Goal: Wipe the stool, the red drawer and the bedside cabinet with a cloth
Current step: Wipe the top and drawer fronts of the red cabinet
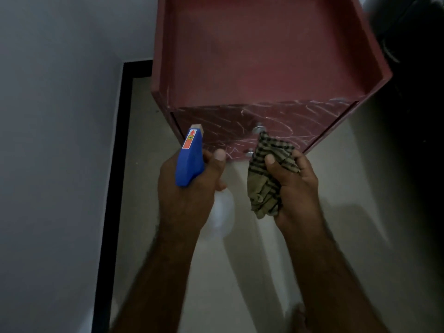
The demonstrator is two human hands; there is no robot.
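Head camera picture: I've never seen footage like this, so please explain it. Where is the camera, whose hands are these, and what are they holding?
There is no machine here. A person wears one camera on the head, and it looks down at their own two bare hands. The left hand grips a spray bottle with a blue trigger head. Its nozzle points toward a red drawer unit, which stands on the pale floor beside a wall. The right hand holds a bunched checked cloth. The unit's front is covered in whitish, scratch-like marks.
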